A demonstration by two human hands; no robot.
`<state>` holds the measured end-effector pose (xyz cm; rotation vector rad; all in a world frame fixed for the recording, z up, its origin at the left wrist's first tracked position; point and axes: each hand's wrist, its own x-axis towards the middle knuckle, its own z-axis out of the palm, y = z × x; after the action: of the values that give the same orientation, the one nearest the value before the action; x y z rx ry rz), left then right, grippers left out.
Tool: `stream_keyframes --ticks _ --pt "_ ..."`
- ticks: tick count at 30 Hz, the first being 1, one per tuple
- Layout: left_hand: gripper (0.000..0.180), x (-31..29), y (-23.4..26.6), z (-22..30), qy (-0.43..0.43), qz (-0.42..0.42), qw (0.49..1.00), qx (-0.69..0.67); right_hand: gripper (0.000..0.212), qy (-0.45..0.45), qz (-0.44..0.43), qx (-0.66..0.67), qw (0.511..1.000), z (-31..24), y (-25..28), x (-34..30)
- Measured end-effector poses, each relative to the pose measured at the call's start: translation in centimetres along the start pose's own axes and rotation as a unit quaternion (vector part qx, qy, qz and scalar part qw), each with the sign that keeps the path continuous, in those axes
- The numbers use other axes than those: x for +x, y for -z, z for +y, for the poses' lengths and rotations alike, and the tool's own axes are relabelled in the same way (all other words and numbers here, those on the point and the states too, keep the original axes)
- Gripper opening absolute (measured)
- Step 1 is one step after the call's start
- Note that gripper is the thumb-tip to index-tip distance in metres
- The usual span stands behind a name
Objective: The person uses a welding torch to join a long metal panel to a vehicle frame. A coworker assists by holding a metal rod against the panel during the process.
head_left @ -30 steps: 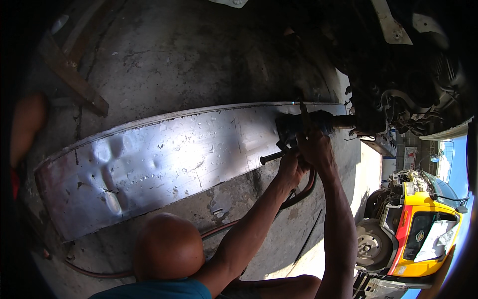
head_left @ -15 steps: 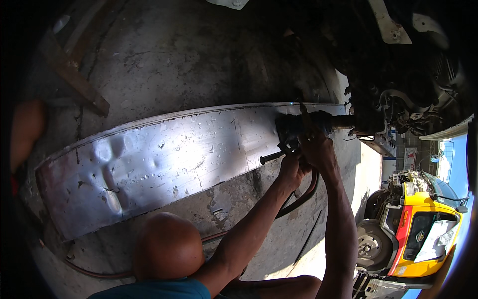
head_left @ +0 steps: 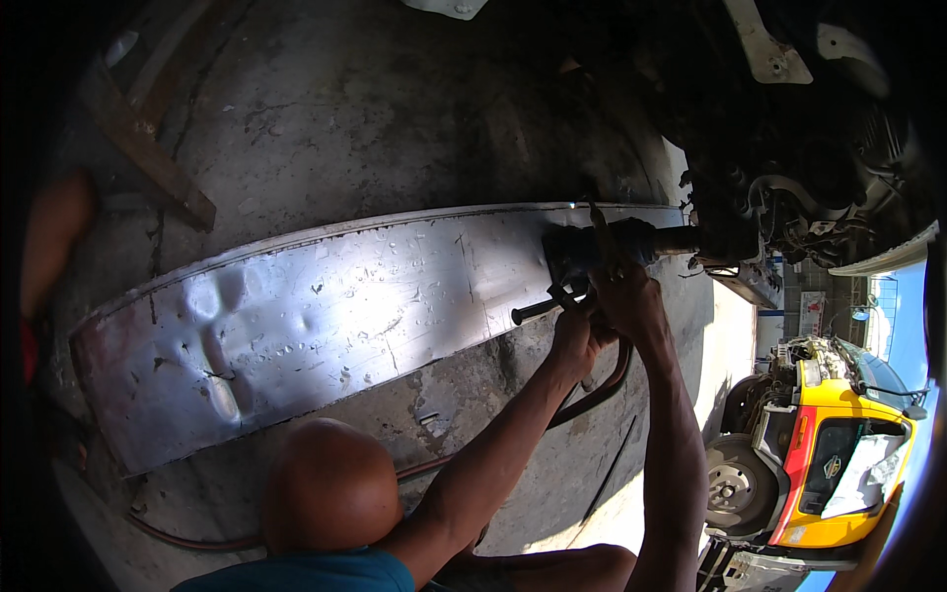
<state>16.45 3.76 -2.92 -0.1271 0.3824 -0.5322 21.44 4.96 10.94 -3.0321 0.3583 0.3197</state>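
A dark, bulky air impact wrench (head_left: 597, 244) lies level over the far right end of a long, dented sheet-metal panel. Its thick shaft (head_left: 677, 240) points right, toward the dark underside of a vehicle (head_left: 819, 202); where it meets the parts there is too dark to tell. My left hand (head_left: 580, 335) is closed around the tool's lower part, beside a black side handle (head_left: 536, 312). Just above and to the right, my right hand (head_left: 629, 296) grips the underside of the body. A hose (head_left: 604, 395) runs down from the wrench past my left forearm.
The dented panel (head_left: 326, 306) spans the concrete floor (head_left: 326, 128). A rusty metal beam (head_left: 158, 163) lies at upper left; a blurred bare limb (head_left: 57, 237) shows at the left rim. My bent knee (head_left: 330, 483) is in front. A yellow truck (head_left: 838, 464) stands outside at right.
The wrench and both hands stay almost in place, with only a very slight shift. The limb at the left rim has moved a little.
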Motion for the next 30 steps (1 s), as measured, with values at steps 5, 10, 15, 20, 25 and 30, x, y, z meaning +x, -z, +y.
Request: stream_keyframes --ticks 5,10,15,20,25,30 --pt "0.035 0.2 0.3 -0.2 -0.013 -0.016 1.0 0.004 0.054 -0.002 0.013 0.003 1.0 -0.2 0.1 -0.6" --pt "0.027 -0.3 0.1 0.0 -0.005 -0.014 1.0 0.009 0.052 0.004 0.014 0.017 1.0 0.3 0.1 -0.7" --pt "0.024 -0.8 -0.4 0.2 -0.004 -0.009 1.0 0.015 0.05 0.016 0.018 0.012 1.0 0.6 0.1 -0.8" --pt "0.024 -1.1 -0.5 0.2 -0.003 -0.004 1.0 0.022 0.05 -0.014 -0.002 0.023 1.0 0.3 0.5 -1.0" --pt "0.023 -0.9 -0.2 0.2 -0.004 -0.015 1.0 0.019 0.05 -0.009 0.002 0.023 1.0 -0.1 0.6 -1.3" --pt "0.023 -1.0 -0.2 0.0 0.0 -0.008 1.0 0.024 0.049 -0.014 0.0 0.031 0.999 1.3 0.2 -0.8"
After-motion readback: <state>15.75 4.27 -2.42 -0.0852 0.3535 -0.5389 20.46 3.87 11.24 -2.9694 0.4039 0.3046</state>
